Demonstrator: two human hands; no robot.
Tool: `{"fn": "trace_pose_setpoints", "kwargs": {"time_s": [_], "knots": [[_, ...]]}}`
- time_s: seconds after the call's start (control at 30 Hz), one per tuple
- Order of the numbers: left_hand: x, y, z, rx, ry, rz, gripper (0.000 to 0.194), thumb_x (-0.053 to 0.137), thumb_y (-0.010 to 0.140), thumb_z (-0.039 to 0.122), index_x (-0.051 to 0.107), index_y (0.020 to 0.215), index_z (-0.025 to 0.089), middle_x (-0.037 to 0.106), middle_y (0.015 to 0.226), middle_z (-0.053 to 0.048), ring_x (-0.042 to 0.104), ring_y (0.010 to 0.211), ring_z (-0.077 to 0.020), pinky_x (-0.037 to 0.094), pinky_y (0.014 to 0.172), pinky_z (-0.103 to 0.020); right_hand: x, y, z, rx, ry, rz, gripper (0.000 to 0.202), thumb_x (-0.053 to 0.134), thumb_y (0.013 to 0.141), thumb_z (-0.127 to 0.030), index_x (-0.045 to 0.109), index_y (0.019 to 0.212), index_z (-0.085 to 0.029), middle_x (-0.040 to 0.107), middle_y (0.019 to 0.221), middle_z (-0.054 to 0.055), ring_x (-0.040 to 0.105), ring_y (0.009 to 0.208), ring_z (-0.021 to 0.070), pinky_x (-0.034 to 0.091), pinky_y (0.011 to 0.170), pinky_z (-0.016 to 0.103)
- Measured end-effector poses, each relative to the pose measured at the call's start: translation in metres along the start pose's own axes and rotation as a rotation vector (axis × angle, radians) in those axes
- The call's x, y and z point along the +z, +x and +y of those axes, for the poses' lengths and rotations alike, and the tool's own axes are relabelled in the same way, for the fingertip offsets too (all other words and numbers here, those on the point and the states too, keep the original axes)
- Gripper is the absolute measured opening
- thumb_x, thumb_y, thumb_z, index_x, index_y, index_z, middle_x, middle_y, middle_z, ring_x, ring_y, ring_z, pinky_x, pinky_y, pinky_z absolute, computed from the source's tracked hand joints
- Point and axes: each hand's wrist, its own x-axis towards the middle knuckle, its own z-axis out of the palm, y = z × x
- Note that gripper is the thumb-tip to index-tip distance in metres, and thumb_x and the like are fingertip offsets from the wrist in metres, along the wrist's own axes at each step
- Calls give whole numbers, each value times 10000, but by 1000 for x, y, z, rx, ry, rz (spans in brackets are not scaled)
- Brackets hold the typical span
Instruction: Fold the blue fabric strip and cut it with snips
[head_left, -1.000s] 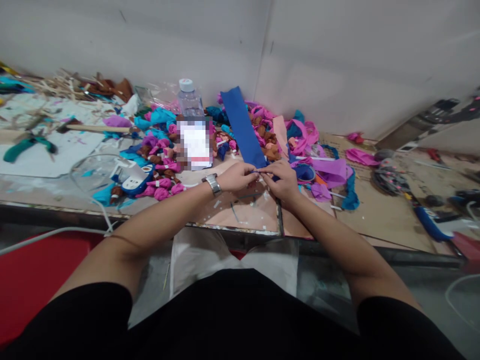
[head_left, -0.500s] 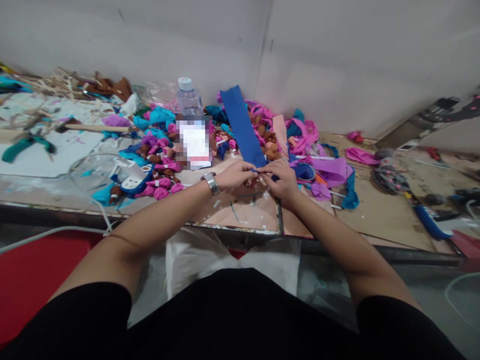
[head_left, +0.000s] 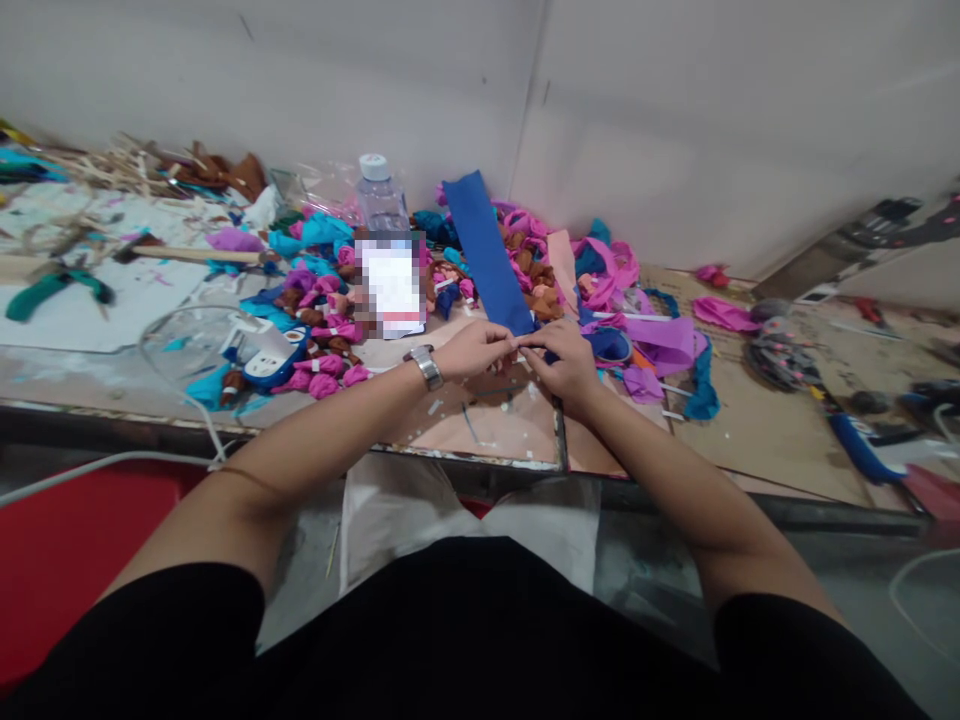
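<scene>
A long dark blue strip [head_left: 487,250], of cloth or paper, slants from the back of the bench down to my fingers. My left hand [head_left: 476,350], with a metal watch [head_left: 426,367] on its wrist, pinches at the strip's near end. Fingertips of my right hand [head_left: 562,360] meet those of the left there, closed on the same end. The exact fold between the fingers is too small to make out. Just right of my right hand lie a dark blue loop [head_left: 611,345] and purple material [head_left: 664,342].
Behind my hands are a phone [head_left: 394,290], a clear bottle [head_left: 382,200] and heaps of coloured knotted pieces [head_left: 322,330]. Farther left lie a hammer [head_left: 195,254], green-handled pliers [head_left: 52,290] and a white-and-blue power strip [head_left: 274,352]. Brown cardboard [head_left: 780,440] covers the right side.
Both hands stay together at the strip's near end with only small finger movements. The bit of blue between the fingertips shows less now. The view has shifted very slightly.
</scene>
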Motion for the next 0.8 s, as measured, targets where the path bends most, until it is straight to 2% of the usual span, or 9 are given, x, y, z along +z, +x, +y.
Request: {"fn": "trace_pose_setpoints", "kwargs": {"time_s": [0.1, 0.23, 0.4, 0.67, 0.8], "knots": [[0, 0, 1, -6, -8, 0, 335, 527, 1008, 288, 683, 755, 132, 679, 634, -26, 584, 542, -83, 433, 542, -184, -1, 1, -1, -9, -1, -7, 224, 647, 1009, -426, 800, 989, -265, 828, 963, 64, 706, 940, 266, 502, 932, 481], [0, 1, -2, -1, 5, 19, 282, 543, 974, 250, 684, 756, 137, 686, 635, -25, 599, 549, -88, 440, 545, -184, 0, 0, 1, -21, -38, -9, 209, 650, 1008, -406, 801, 999, -261, 826, 967, 66, 711, 960, 267, 491, 932, 477], [-1, 4, -7, 3, 30, 7, 262, 584, 956, 293, 696, 777, 138, 703, 645, -28, 607, 563, -92, 435, 540, -179, 0, 0, 2, 3, -46, -33, 219, 647, 1008, -426, 799, 997, -268, 826, 979, 62, 710, 981, 274, 474, 949, 488], [-1, 2, -2, -59, 5, -27, 270, 598, 959, 328, 704, 801, 138, 698, 648, -31, 638, 592, -109, 460, 567, -194, 1, 0, 1, -30, -43, -29, 225, 637, 1018, -431, 788, 989, -266, 823, 988, 60, 698, 974, 272, 472, 936, 484], [-2, 1, -4, 39, 87, -5, 268, 574, 937, 310, 706, 772, 146, 701, 669, -26, 617, 606, -108, 442, 594, -210, 1, 0, 3, 2, -48, -39, 244, 626, 1020, -444, 784, 994, -260, 813, 985, 69, 687, 988, 276, 474, 945, 485]]}}
